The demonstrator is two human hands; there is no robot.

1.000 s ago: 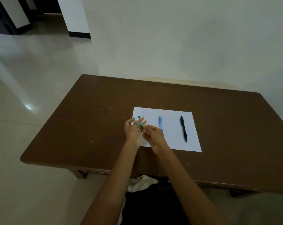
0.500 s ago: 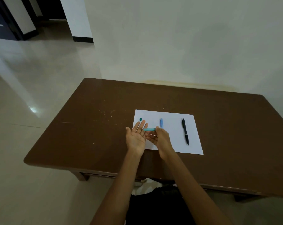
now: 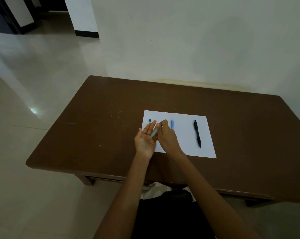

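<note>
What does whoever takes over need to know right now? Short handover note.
Left hand: open, palm up, teal pen lying across its fingers.
Right hand: pinches that pen's far end.
Small teal piece, blue pen and black pen lie on the white paper.
Done: the teal piece looks taken off the pen.
Left: probably refit it, then lay the pen down.

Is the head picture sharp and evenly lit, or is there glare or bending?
Head view: dim, white paper brightest; head view: one glare spot on the floor; head view: table edges bow from the wide lens; head view: teal pen slightly soft.
</note>
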